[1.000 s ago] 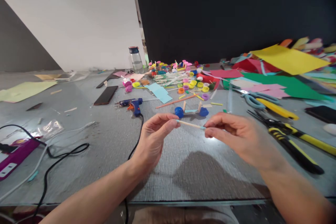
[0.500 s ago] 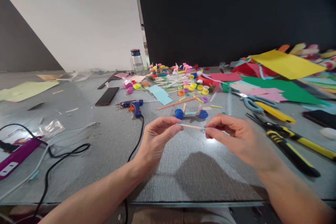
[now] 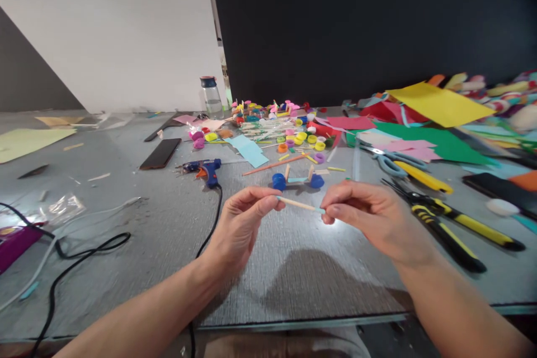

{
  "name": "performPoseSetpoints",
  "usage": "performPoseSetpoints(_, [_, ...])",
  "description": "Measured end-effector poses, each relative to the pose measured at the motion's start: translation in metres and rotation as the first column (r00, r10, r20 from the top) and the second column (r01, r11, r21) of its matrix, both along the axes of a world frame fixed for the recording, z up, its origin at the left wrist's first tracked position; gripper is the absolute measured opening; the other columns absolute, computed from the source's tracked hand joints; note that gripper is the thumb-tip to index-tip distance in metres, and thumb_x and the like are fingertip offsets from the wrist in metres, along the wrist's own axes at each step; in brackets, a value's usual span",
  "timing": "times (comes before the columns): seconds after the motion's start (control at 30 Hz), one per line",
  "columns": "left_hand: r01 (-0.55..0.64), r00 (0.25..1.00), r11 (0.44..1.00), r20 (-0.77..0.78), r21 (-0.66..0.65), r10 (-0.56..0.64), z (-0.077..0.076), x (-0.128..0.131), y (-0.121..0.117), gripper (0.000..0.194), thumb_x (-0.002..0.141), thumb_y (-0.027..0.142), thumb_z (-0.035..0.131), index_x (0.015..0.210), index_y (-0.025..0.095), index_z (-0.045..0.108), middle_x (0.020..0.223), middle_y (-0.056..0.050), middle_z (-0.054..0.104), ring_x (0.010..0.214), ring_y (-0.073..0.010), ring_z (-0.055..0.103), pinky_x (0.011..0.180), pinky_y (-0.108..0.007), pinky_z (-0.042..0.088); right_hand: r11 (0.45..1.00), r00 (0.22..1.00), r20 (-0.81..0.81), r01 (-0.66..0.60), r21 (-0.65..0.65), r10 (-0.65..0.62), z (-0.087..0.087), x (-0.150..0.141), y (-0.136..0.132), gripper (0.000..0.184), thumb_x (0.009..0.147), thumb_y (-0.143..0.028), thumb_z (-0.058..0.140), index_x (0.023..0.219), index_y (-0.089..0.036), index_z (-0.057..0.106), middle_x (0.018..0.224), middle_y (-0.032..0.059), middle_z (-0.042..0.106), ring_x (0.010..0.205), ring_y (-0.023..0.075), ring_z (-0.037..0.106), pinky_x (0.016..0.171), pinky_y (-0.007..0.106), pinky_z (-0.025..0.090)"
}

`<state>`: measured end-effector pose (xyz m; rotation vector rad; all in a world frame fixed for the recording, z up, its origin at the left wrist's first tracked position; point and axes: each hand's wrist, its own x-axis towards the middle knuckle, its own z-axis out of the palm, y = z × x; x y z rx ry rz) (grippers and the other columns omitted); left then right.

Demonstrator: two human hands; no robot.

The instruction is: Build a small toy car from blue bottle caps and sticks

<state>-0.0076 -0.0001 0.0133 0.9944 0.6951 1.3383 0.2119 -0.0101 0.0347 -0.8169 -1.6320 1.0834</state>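
Observation:
Between my two hands runs a thin pale wooden stick (image 3: 300,203) with light blue at both ends, held above the table. My left hand (image 3: 247,215) pinches its left end between thumb and fingers. The right end is in the pinch of my right hand (image 3: 356,210). The stick slopes slightly down to the right. Just beyond it on the table stands a small assembly with a blue bottle cap (image 3: 278,181) on the left, another blue cap (image 3: 316,180) on the right, a light blue strip between them and short upright wooden pieces.
A blue glue gun (image 3: 206,169) lies left of centre with its black cord running to the front edge. Pliers (image 3: 444,224), scissors (image 3: 388,161) and a yellow-handled cutter (image 3: 423,177) are at right. Coloured caps, paper and a water bottle (image 3: 211,96) stand farther back. A phone (image 3: 160,154) lies left.
The view has shifted a little to the right, so things appear farther left. The stick tilts more and shows more of its blue right end; both hands keep their pinch.

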Motion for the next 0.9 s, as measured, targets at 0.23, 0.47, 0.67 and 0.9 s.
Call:
performPoseSetpoints(0.23, [0.012,1.0,1.0,0.001,-0.002,-0.012,0.0008,0.0011,-0.0007,0.006,0.073,0.028,0.085,0.074,0.025,0.08,0.067,0.002,0.072,0.07,-0.0106,0.06,0.078,-0.025,0.042,1.0,1.0,-0.016,-0.006,-0.012,0.006,0.0015,-0.0038,-0.0021,0.006,0.086,-0.024,0.075,0.079,-0.023,0.075,0.071,-0.0008,0.069,0.065,0.0105,0.063,0.06,0.019,0.052])
performPoseSetpoints(0.47, [0.008,1.0,1.0,-0.002,0.0,-0.008,0.0007,0.0002,-0.002,0.007,0.073,0.029,0.085,0.075,0.024,0.08,0.068,0.001,0.072,0.071,-0.0123,0.061,0.08,-0.027,0.042,1.0,1.0,0.019,0.002,-0.002,-0.002,0.0007,-0.0038,-0.0015,0.01,0.088,-0.026,0.073,0.079,-0.023,0.074,0.071,-0.0005,0.069,0.065,0.0103,0.063,0.06,0.018,0.051])
performPoseSetpoints(0.67, [0.022,0.999,0.999,0.037,0.032,-0.023,0.0017,0.001,-0.0032,0.011,0.079,0.034,0.082,0.079,0.023,0.081,0.072,-0.001,0.073,0.076,-0.0127,0.061,0.085,-0.027,0.042,1.0,1.0,0.022,0.009,0.016,-0.009,-0.0014,-0.0018,-0.0016,0.01,0.089,-0.027,0.072,0.08,-0.023,0.074,0.072,0.0001,0.069,0.066,0.0111,0.063,0.06,0.019,0.051])
performPoseSetpoints(0.9, [0.312,0.933,0.946,0.215,-0.084,-0.289,-0.0002,-0.0024,-0.0023,0.014,0.072,0.033,0.087,0.076,0.022,0.079,0.067,0.0,0.069,0.071,-0.012,0.061,0.084,-0.029,0.044,0.996,0.996,-0.042,-0.082,-0.03,0.081,-0.0081,0.0058,0.002,0.011,0.089,-0.031,0.074,0.081,-0.023,0.074,0.071,0.0006,0.068,0.065,0.013,0.062,0.061,0.024,0.05])
